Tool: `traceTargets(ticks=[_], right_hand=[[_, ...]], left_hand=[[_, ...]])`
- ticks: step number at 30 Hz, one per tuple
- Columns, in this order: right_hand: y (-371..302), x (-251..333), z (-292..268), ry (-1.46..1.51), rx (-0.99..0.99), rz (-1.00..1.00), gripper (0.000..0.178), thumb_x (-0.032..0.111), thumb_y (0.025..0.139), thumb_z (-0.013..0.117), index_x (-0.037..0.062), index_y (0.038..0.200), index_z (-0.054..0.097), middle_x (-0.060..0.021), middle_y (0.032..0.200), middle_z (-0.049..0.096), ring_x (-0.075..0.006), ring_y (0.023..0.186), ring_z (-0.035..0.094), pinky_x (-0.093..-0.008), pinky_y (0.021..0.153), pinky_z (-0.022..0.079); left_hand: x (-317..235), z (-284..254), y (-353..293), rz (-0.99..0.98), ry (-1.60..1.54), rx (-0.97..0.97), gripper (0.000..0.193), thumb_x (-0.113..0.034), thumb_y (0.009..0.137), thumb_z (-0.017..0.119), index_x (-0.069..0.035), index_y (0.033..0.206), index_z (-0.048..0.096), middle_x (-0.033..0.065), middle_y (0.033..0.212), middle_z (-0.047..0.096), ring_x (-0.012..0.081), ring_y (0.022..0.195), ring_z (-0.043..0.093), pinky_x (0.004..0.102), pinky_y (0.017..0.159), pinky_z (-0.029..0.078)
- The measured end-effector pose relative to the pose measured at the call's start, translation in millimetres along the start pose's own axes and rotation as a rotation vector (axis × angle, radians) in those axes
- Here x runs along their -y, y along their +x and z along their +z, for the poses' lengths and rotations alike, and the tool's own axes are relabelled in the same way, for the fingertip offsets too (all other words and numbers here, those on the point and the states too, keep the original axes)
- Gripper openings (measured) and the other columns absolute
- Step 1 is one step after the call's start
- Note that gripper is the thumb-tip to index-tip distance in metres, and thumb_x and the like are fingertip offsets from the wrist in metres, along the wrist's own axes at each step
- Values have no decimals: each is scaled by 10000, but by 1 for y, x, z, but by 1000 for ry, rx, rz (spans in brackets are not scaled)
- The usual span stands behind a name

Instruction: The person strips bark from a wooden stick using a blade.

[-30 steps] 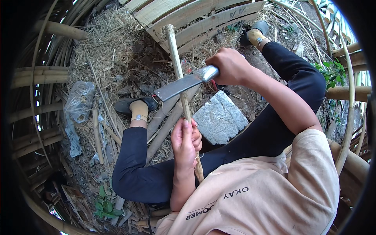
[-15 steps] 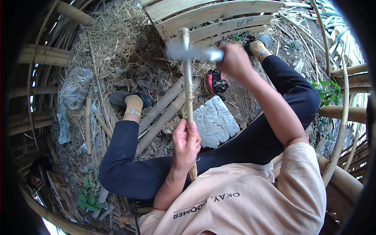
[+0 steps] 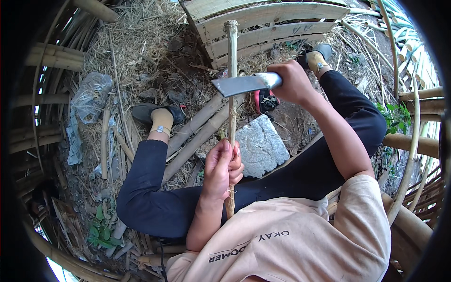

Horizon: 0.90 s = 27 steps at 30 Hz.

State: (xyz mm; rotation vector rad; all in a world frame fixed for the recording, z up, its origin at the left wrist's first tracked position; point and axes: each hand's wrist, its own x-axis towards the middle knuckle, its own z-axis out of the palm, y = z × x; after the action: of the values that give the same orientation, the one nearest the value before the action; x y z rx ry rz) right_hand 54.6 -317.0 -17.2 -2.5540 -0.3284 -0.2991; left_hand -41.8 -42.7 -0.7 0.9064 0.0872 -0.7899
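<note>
A peeled wooden stick [image 3: 232, 61] points away from me, its lower end close to my shirt. My left hand [image 3: 223, 167] is wrapped round its lower part. In my right hand [image 3: 293, 82] is a knife [image 3: 244, 85] with a broad grey blade; the fingers cover its handle. The blade lies across the upper half of the stick, over it; whether the edge touches the wood I cannot tell. Under the stick, a flat grey stone block [image 3: 261, 146] lies on the ground between my legs.
A slatted wooden crate [image 3: 277, 33] stands at the far side. Two bamboo poles [image 3: 195, 131] lie by my left foot. A red and black object [image 3: 267, 101] is partly behind the knife. A clear plastic bag [image 3: 92, 94] lies at left, and bamboo rails [image 3: 411, 141] run along the right.
The knife has come nearer to me along the stick and is no longer blurred. The stick stands straighter and slightly further right. My left fingers are more tightly curled round it.
</note>
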Motion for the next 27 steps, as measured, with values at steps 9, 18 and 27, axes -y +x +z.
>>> traceTargets(ticks=[9, 18, 27], right_hand=[[1, 25, -4, -40, 111, 45, 194, 148, 587, 711, 103, 775, 709, -143, 694, 665, -352, 711, 663, -448, 664, 526], [4, 20, -7, -105, -8, 45, 158, 165, 615, 725, 108, 763, 721, -138, 681, 663, -350, 686, 665, -443, 655, 532], [21, -39, -58, -348, -292, 179, 186, 171, 685, 656, 93, 838, 728, -162, 762, 692, -350, 733, 680, -440, 722, 551]], left_hand=[[1, -1, -2, -3, -25, 43, 266, -343, 1061, 373, -127, 919, 437, -85, 584, 250, -5, 422, 164, 188, 367, 117], [6, 10, -5, -5, -33, 42, 266, -339, 1065, 356, -140, 898, 417, -83, 579, 246, -3, 413, 160, 187, 357, 120], [9, 15, -1, -64, -45, 148, 277, -352, 1053, 396, -126, 896, 423, -78, 596, 266, -5, 426, 183, 187, 362, 128]])
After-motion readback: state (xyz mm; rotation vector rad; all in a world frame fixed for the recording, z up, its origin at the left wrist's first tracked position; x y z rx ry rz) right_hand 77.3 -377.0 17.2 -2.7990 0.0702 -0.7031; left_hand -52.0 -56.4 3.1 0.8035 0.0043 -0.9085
